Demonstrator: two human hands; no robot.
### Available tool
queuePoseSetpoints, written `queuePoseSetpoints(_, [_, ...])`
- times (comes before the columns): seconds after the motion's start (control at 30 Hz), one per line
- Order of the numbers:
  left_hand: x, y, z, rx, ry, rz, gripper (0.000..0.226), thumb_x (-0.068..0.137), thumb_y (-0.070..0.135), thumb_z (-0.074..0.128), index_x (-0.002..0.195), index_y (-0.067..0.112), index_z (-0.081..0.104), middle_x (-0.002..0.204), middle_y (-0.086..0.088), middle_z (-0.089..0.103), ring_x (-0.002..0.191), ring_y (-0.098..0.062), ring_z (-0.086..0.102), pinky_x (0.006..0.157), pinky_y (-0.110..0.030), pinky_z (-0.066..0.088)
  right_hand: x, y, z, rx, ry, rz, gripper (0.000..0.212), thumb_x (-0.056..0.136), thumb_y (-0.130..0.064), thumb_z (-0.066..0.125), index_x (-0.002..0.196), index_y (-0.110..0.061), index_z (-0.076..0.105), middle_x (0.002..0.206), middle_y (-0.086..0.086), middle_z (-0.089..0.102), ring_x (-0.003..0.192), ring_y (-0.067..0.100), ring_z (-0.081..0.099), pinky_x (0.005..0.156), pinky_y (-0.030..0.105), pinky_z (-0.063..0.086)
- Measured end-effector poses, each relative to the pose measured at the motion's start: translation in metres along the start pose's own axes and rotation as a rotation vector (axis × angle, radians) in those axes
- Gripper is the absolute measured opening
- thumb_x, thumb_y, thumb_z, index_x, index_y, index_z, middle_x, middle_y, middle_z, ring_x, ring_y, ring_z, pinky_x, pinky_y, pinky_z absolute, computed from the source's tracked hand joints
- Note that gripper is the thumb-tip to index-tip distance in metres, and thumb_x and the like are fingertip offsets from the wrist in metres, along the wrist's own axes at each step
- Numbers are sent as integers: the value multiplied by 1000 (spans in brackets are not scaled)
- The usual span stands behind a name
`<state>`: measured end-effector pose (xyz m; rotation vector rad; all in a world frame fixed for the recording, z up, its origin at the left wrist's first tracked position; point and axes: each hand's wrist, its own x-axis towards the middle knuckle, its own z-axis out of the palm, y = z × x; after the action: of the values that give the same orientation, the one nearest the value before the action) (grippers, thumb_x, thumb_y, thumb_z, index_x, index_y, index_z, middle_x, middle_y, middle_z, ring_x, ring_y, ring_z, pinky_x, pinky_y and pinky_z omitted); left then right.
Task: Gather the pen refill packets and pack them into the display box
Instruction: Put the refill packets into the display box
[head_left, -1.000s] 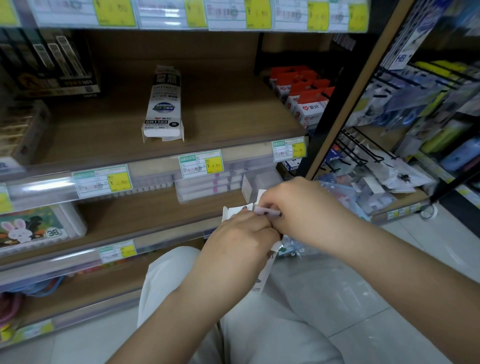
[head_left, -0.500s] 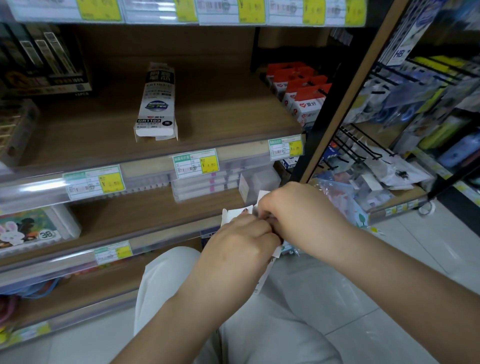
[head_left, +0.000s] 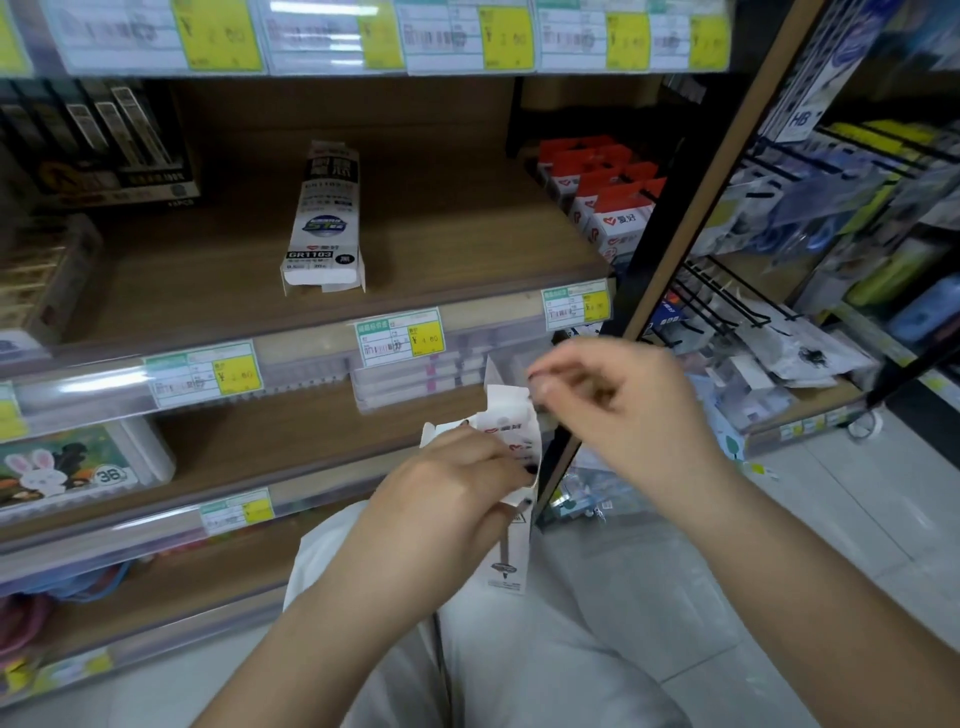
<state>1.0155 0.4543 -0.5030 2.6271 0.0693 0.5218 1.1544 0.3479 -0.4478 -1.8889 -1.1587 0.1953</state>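
My left hand (head_left: 447, 499) grips a white display box (head_left: 511, 551) upright over my lap, its top flaps standing open. Just above and to the right of the opening is my right hand (head_left: 608, 405), blurred, with fingers curled and thumb and forefinger close together at the edge of a flap. Whether they pinch the flap or anything else I cannot tell. The box's inside is hidden. A second refill box (head_left: 324, 218), white and black and marked GR1103, lies alone on the wooden shelf (head_left: 467, 244) ahead.
Red-and-white cartons (head_left: 608, 197) are stacked at the shelf's right end. Clear pen trays (head_left: 415, 379) sit on the shelf below, behind price tags. A black peg rack (head_left: 727, 296) with hanging goods stands on the right. A crayon case (head_left: 78, 467) is at the lower left.
My right hand has lifted up and to the right, off the box top where it was pressed against my left hand. The box's flaps now show.
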Motion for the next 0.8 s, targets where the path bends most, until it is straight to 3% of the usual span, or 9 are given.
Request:
queuePoseSetpoints(0.07, [0, 0, -2, -68, 23, 9, 17, 75, 11, 64, 91, 13, 70, 88, 3, 66, 84, -14, 59, 76, -20, 44, -2, 6, 3, 209, 110, 149, 23, 89, -10, 57, 89, -31, 66, 84, -8, 69, 75, 1, 63, 68, 14, 49])
queuePoseSetpoints(0.13, [0, 3, -4, -171, 48, 0, 21, 79, 20, 56, 91, 13, 72, 90, 6, 69, 87, -6, 59, 78, -9, 41, -3, 13, 13, 407, 6, 344, 22, 94, -16, 50, 92, -30, 67, 90, -4, 71, 83, 7, 66, 77, 24, 52])
queuePoseSetpoints(0.23, [0, 5, -5, -344, 116, -77, 18, 79, 29, 60, 90, 22, 72, 90, 15, 69, 89, 5, 60, 78, -7, 42, -9, 18, 28, 645, -85, 509, 29, 95, -17, 48, 81, -21, 73, 82, 1, 74, 78, 14, 67, 76, 30, 52])
queuePoseSetpoints(0.3, [-2, 5, -4, -452, 189, -151, 16, 77, 31, 63, 92, 27, 70, 93, 16, 67, 82, 7, 59, 69, -6, 41, -13, 17, 33, 701, -111, 485, 31, 94, -13, 49, 79, -21, 74, 84, 0, 74, 80, 13, 67, 74, 27, 50])
queuePoseSetpoints(0.43, [-3, 5, 0, -577, 339, -262, 15, 74, 33, 64, 88, 30, 68, 82, 6, 65, 70, -6, 58, 62, -16, 42, -20, 19, 36, 834, -100, 509, 31, 91, -4, 49, 79, -18, 75, 87, 5, 73, 79, 16, 67, 69, 25, 52])
queuePoseSetpoints(0.6, [-2, 10, 12, -554, 432, -287, 3, 74, 27, 64, 77, 27, 65, 83, 8, 60, 81, -14, 60, 69, -19, 45, -27, 23, 45, 842, -72, 499, 19, 75, -3, 60, 84, -15, 71, 80, 0, 72, 74, 12, 66, 63, 18, 49])
queuePoseSetpoints(0.73, [-2, 13, 19, -557, 463, -321, 14, 76, 29, 63, 90, 27, 66, 95, 12, 61, 95, -11, 61, 77, -14, 44, -31, 28, 50, 816, -39, 479, 22, 67, -11, 58, 83, -19, 71, 79, -1, 70, 73, 11, 62, 65, 21, 47])
queuePoseSetpoints(0.8, [-2, 14, 22, -544, 450, -326, 15, 78, 30, 61, 91, 31, 66, 98, 14, 62, 99, -10, 61, 81, -19, 46, -33, 28, 51, 817, -21, 477, 22, 68, -13, 57, 84, -19, 71, 82, 0, 70, 74, 14, 61, 65, 23, 46])
